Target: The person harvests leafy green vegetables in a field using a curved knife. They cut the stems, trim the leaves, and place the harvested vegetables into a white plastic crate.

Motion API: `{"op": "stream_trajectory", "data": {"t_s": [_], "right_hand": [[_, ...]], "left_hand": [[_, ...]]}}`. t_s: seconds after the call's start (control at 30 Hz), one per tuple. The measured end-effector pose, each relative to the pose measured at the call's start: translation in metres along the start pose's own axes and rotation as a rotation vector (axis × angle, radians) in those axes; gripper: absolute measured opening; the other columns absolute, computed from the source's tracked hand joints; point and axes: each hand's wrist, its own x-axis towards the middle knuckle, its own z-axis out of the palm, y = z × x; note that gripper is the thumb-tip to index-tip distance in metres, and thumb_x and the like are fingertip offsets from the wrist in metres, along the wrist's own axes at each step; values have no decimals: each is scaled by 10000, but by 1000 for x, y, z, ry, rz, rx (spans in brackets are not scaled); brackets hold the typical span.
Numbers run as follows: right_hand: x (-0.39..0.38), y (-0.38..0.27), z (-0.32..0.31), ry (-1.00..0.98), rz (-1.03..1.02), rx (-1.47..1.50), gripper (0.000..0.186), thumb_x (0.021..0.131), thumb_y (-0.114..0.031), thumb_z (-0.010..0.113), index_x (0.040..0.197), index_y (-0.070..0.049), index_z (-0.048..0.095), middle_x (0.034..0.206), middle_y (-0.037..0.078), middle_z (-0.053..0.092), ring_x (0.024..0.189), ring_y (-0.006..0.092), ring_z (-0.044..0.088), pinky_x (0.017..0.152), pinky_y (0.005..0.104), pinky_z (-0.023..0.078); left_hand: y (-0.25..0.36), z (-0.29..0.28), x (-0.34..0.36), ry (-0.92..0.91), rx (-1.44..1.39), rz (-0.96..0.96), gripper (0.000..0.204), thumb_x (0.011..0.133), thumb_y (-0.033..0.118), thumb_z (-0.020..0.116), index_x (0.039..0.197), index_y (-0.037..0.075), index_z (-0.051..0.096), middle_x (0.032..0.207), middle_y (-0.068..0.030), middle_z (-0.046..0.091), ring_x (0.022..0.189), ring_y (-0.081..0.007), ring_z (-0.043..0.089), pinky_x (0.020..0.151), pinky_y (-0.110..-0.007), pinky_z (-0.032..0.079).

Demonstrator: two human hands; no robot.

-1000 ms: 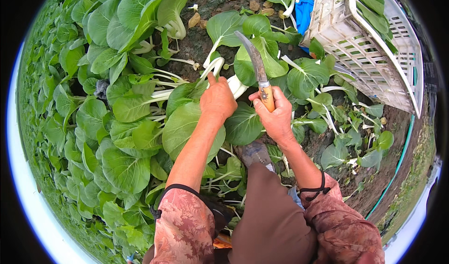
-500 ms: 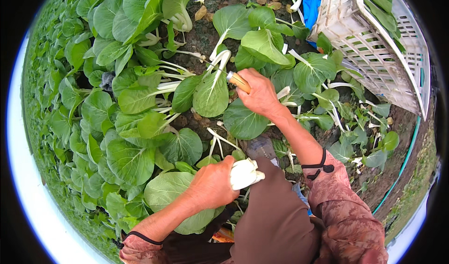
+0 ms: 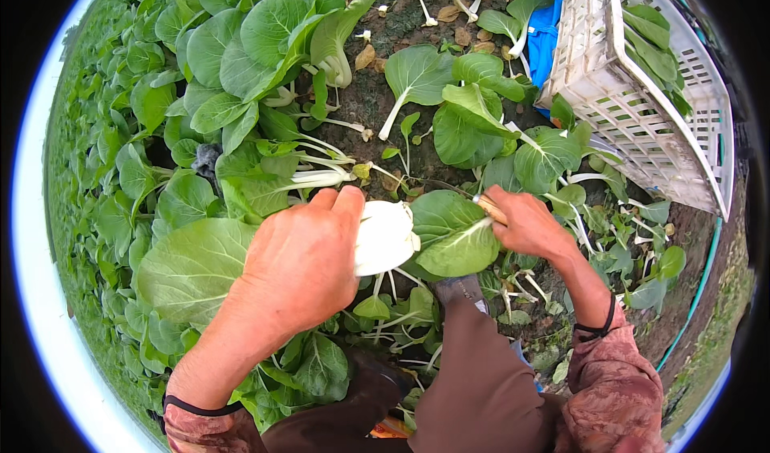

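In my left hand is a cut head of bok choy, its pale stem end pointing right and a broad green leaf spreading out to the left of the wrist. My right hand grips the wooden handle of a knife. The thin, dark blade reaches left over the soil, behind a loose leaf lying between the two hands. Just beyond my left hand lean the white stalks of bok choy plants at the edge of the growing bed.
A white plastic crate with leaves in it stands tilted at the right, a blue cloth or bag beside it. Dense bok choy fills the left. Trimmed leaves litter the soil. A green hose runs down the right side.
My left hand has moved up and forward with the bok choy. My right hand has drawn the knife right and nearer to me, and the leaf by the blade has shifted right.
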Motion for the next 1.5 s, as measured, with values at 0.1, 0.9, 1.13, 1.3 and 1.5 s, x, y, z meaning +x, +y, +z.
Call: {"op": "stream_trajectory", "data": {"t_s": [0.1, 0.9, 1.13, 1.3, 1.5], "right_hand": [[-73, 32, -11, 164, -23, 29, 394, 759, -67, 651, 1131, -9, 537, 984, 228, 628, 900, 422, 615, 769, 467, 497], [222, -94, 75, 582, -85, 764, 346, 926, -307, 605, 853, 11, 490, 729, 243, 582, 694, 425, 598, 641, 486, 467], [252, -98, 85, 292, 101, 1071, 430, 980, -450, 524, 849, -41, 509, 662, 50, 546, 470, 115, 484, 365, 272, 366], [254, -104, 80, 226, 151, 1094, 424, 986, -431, 508, 864, -27, 533, 658, 45, 532, 458, 119, 458, 365, 299, 370], [289, -108, 88, 412, 161, 886, 411, 963, -375, 518, 846, 14, 581, 705, 150, 592, 598, 243, 581, 559, 413, 465]], "left_hand": [[-9, -11, 59, -21, 392, 45, 291, 714, 9, 669, 983, -4, 557, 1020, -201, 620, 769, -334, 697, 666, -422, 577], [-170, 51, 189, -79, 755, -196, 417, 728, 110, 747, 1131, 36, 672, 1417, -191, 408, 849, -271, 727, 741, -353, 588], [-165, 74, 179, -56, 666, -328, 448, 737, 107, 750, 1161, 17, 639, 1381, -182, 401, 822, -266, 723, 716, -356, 590], [-166, 73, 179, -71, 687, -343, 432, 745, 116, 750, 1155, 24, 647, 1375, -185, 408, 849, -268, 719, 730, -354, 591], [-167, 77, 186, -60, 628, -331, 437, 735, 70, 741, 1152, 0, 631, 1370, -195, 412, 872, -295, 714, 746, -370, 590]]}}
